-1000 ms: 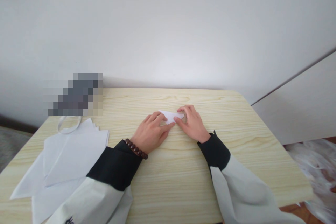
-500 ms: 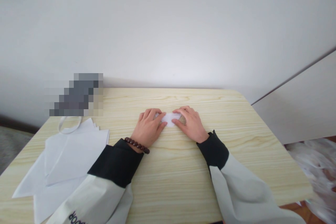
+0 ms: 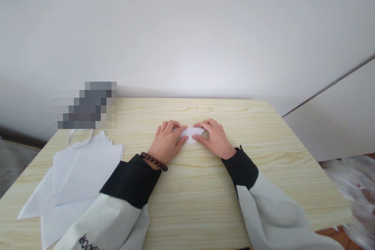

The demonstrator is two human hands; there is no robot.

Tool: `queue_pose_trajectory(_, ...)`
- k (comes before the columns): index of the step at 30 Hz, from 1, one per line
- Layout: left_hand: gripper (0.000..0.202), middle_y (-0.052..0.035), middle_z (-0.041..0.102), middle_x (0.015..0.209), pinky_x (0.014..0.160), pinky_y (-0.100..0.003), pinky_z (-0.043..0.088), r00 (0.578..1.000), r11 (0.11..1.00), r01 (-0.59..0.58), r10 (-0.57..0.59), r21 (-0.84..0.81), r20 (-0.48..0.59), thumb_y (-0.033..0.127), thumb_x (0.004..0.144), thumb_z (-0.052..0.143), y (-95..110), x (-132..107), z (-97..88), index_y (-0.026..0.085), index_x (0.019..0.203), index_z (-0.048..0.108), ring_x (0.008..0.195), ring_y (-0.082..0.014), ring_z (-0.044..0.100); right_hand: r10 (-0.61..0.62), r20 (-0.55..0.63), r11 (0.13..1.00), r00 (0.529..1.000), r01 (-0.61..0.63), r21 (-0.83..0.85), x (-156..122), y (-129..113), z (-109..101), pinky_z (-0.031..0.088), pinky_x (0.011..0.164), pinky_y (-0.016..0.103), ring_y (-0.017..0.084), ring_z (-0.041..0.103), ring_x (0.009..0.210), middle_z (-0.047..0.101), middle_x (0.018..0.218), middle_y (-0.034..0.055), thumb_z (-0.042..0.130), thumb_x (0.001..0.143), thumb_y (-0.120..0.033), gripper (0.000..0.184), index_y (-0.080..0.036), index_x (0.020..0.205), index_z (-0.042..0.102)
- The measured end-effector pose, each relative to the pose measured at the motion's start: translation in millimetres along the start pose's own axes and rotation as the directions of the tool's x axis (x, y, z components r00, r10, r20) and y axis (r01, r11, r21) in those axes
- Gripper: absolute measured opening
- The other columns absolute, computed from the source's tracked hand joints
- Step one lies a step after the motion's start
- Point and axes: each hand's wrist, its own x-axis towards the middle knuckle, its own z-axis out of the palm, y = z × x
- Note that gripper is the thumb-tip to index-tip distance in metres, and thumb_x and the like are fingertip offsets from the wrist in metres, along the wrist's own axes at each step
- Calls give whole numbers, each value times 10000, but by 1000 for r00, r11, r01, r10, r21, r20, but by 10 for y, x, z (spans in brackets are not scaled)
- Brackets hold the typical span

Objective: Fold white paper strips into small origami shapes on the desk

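A small piece of folded white paper lies between my two hands, close to the tabletop. My left hand grips its left end, thumb and index finger pinching it. The right end is pinched the same way by my right hand. Part of each end is hidden under the fingers. A dark beaded bracelet circles my left wrist.
Several loose sheets of white paper overlap on the table's left side. Behind them are a white ring-shaped strap and a blurred-out dark object. A pale wall rises at the back; plastic bags lie at the right.
The view has shifted slightly, so everything sits a little to the right. Both hands keep their hold on the folded paper, and slightly more of it shows between the fingers.
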Motion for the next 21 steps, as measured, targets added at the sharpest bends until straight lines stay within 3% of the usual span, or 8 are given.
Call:
queue_pose_trajectory(5, 315, -89, 548, 1130, 881, -439, 405, 1000, 999, -8, 9, -39, 5, 303, 864, 507, 10, 7, -11, 194, 1151, 577, 1056, -258, 460, -23, -10, 1000, 1000, 23, 2, -11, 1, -7, 361, 903, 392, 216, 515, 1007, 557, 1040, 43, 618, 797, -394, 296, -267, 1064, 618)
queue_pose_trajectory(14, 330, -98, 556, 1072, 877, -439, 422, 1000, 999, -18, 18, -28, 1, 287, 859, 520, 8, 8, 1, 174, 1163, 580, 1008, -254, 475, -164, -26, 986, 986, 163, -31, -9, 2, -24, 431, 844, 373, 198, 523, 904, 549, 1049, 75, 552, 850, -385, 312, -234, 1112, 628)
queue_pose_trajectory(21, 322, -98, 545, 1074, 882, -437, 417, 1000, 999, -13, 14, -40, 18, 271, 862, 517, 19, 20, -19, 169, 1160, 586, 1004, -254, 466, -205, -87, 979, 975, 203, -28, 0, -18, -34, 418, 863, 349, 195, 494, 897, 569, 980, 54, 586, 833, -364, 228, -236, 1001, 669)
